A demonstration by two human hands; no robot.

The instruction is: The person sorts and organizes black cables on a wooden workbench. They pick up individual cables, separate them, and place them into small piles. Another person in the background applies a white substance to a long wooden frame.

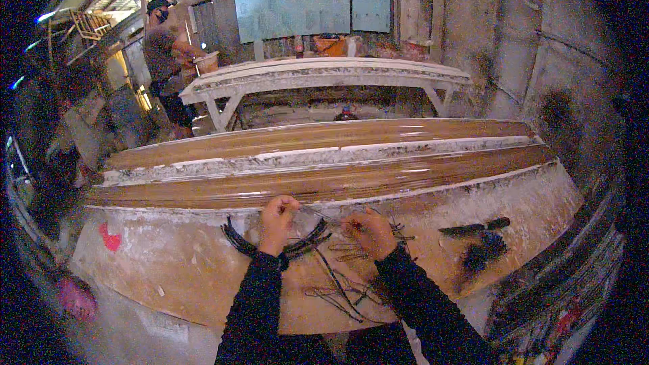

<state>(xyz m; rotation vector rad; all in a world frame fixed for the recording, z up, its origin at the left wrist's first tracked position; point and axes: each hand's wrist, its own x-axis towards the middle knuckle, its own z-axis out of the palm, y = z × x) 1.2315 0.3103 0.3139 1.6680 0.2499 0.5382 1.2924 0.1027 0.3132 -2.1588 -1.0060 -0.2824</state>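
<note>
My left hand (277, 224) is closed in a pinch over the near side of the table. Facing it, my right hand (372, 235) is also closed, thumb and fingers together. A thin dark strand (314, 213) runs between the two hands; its exact material is too fine to make out. Beneath my left hand lies a curved bundle of black strips (238, 238). Loose black strands (331, 267) are scattered below and around my right hand. Farther right rest a dark-handled knife (475, 227) and a fuzzy black clump (485, 251).
Long glossy brown panels (324, 174) with whitish edges lie just beyond my hands on the worn table (176, 267). A red scrap (109, 237) sits at left. Behind stands a white-stained bench (324, 76), with a masked person (164, 61) near its left end holding a bucket-like container (207, 62).
</note>
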